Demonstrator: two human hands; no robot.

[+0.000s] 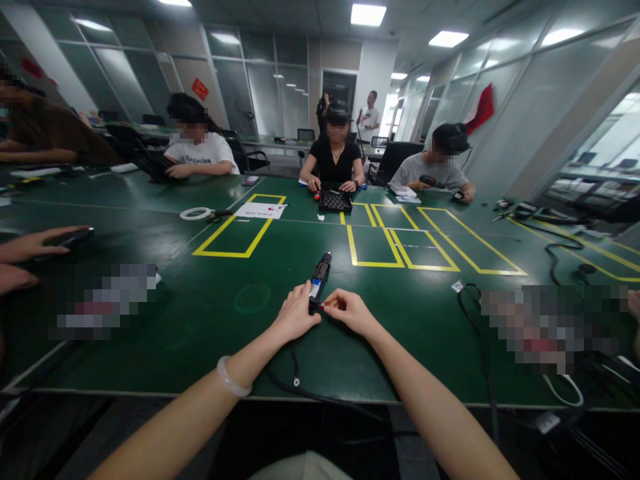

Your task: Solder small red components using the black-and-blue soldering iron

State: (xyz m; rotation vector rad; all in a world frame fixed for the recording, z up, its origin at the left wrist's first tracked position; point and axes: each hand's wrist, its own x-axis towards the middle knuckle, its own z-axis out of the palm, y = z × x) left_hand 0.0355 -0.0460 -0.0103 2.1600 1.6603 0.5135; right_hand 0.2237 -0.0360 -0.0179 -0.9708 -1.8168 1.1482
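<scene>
A slim black electric screwdriver point(319, 280) with a blue and silver band lies on the green table, its metal tip pointing away from me. My left hand point(296, 313) is closed around its near end from the left side. At that same end, my right hand point(350, 311) pinches a small red piece point(326, 305) between thumb and fingers; most of it is hidden. A black cable point(295, 363) with a ring-shaped end comes out below my left hand toward the table's front edge.
Yellow tape rectangles point(377, 265) mark the green table point(200, 360). A white ring-headed object point(196, 213) and a paper sheet point(261, 211) lie ahead. Opposite, a person works over a black tray point(336, 200). Another person's hand point(37, 245) is at left; cables point(480, 333) lie at right.
</scene>
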